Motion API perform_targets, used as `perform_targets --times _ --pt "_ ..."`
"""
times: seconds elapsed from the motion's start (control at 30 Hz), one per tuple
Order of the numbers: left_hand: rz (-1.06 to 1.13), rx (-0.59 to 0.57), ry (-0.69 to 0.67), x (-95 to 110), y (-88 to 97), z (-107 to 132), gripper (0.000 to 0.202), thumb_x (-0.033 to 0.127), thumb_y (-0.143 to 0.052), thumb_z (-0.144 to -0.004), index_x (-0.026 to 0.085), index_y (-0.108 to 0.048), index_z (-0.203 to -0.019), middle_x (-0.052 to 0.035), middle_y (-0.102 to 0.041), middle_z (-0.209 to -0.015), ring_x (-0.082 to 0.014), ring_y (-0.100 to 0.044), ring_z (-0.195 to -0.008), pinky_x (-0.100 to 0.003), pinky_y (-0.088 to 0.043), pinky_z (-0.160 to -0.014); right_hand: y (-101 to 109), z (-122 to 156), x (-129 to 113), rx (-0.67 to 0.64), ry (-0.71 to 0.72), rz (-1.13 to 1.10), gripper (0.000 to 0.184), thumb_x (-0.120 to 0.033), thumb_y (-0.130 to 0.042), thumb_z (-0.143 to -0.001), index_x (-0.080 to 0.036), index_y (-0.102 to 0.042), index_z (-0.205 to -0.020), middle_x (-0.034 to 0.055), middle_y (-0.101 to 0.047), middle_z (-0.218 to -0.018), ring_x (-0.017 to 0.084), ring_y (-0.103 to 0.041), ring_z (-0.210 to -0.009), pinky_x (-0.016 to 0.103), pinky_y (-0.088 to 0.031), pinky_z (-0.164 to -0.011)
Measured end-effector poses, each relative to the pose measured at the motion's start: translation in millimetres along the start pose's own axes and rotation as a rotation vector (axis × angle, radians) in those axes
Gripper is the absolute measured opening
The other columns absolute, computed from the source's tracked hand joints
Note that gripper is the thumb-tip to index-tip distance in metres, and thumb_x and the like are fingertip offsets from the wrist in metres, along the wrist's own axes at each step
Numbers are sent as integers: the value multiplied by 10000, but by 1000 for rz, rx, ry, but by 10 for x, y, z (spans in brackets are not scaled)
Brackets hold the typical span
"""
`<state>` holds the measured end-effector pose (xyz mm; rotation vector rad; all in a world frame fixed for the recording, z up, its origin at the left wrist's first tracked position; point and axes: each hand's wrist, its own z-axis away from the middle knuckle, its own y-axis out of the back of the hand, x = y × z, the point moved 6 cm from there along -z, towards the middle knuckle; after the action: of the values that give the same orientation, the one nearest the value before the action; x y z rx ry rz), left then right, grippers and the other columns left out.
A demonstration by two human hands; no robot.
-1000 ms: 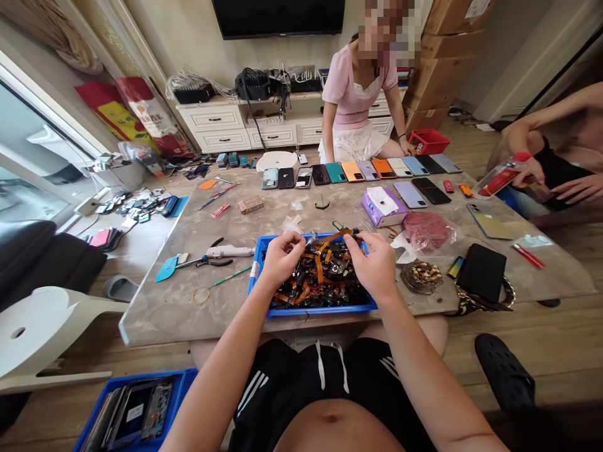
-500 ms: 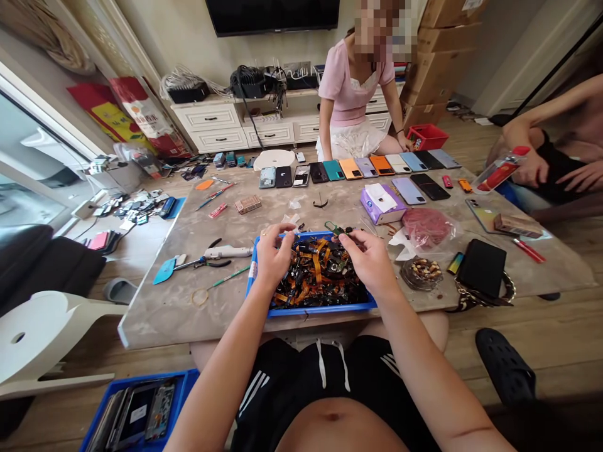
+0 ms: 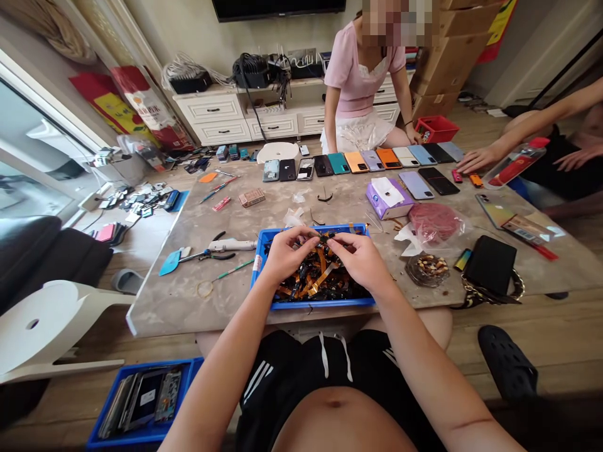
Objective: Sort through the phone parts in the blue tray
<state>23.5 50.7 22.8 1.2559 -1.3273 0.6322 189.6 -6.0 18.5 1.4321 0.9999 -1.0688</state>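
My left hand and my right hand meet over a blue plastic tray. Between their fingertips they pinch a small dark phone part, mostly hidden by the fingers. Both hands are closed on it, thumbs and forefingers almost touching. Inside the tray lies a tangled heap of black and orange flex cables with small phone parts among them.
Pliers and a green-handled tool lie left of the tray. Across the table runs a row of phones. A purple tissue pack, a glass ashtray and a black case are on the right. Two people sit beyond.
My left hand has moved right and closed on the part that my right hand was holding. The person at the right has reached a hand onto the table beside a small red object.
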Motion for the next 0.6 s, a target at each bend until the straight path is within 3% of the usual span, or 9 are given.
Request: perform_targets --times 0.07,0.2,0.4,0.6 --pt "78 11 23 13 3 3 259 454 -756 -816 205 -759 -890 -20 -733 -787 -141 -607 -701 -293 -477 -687 11 -6 7 38 -4 -17 303 -475 -674 -880 -193 -780 -906 47 -795 -892 204 -683 -796 328 -503 -739" --pt "181 78 65 3 46 -13 308 498 -732 -830 197 -703 -892 -24 -747 -784 -163 -692 -766 -303 -540 -766 45 -5 -7 92 -10 -35 306 -479 -673 -877 -194 -786 -874 56 -806 -869 211 -693 -785 330 -509 -718" --pt "98 483 105 -200 349 -25 204 413 -645 -868 209 -649 -865 -5 -700 -762 -144 -659 -747 -277 -517 -737 197 40 -17 206 28 75 330 -462 -575 -937 -209 -784 -901 64 -803 -934 211 -670 -789 337 -487 -699" --pt "-164 401 67 -80 262 -14 125 327 -603 -867 224 -633 -803 24 -640 -711 -128 -550 -662 -274 -431 -674 355 84 -18 274 137 287 376 -422 -440 -1017 -237 -760 -947 72 -813 -988 263 -692 -989 418 -508 -912"
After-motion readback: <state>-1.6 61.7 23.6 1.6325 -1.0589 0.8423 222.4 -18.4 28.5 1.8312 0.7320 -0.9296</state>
